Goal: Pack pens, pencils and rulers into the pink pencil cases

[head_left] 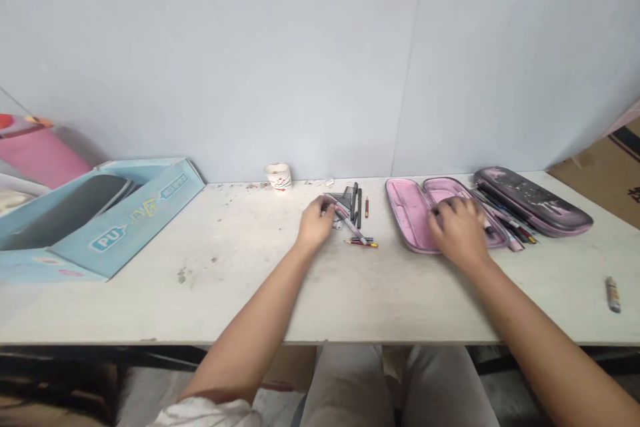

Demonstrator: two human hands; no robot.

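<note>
1. The left hand [316, 221] has its fingers pinched on the top end of a slim grey and pink plastic pen [351, 225]. The pen slants over the pale wooden tabletop [250, 293], near some thin black pens [359, 207].
2. The pen looks light, hard and a bit slippery. The middle should be a good place to hold it.
3. The right hand [459, 230] is over an open pink zip case [417, 230] with 2 sides. Its fingers bend down, but their tips are hidden, so I can't tell if they hold anything.
4. The case looks light, with firm walls that may bend a little. Its rim should be easy to grab.
5. A closed dark case [533, 203] lies beside it.
</note>
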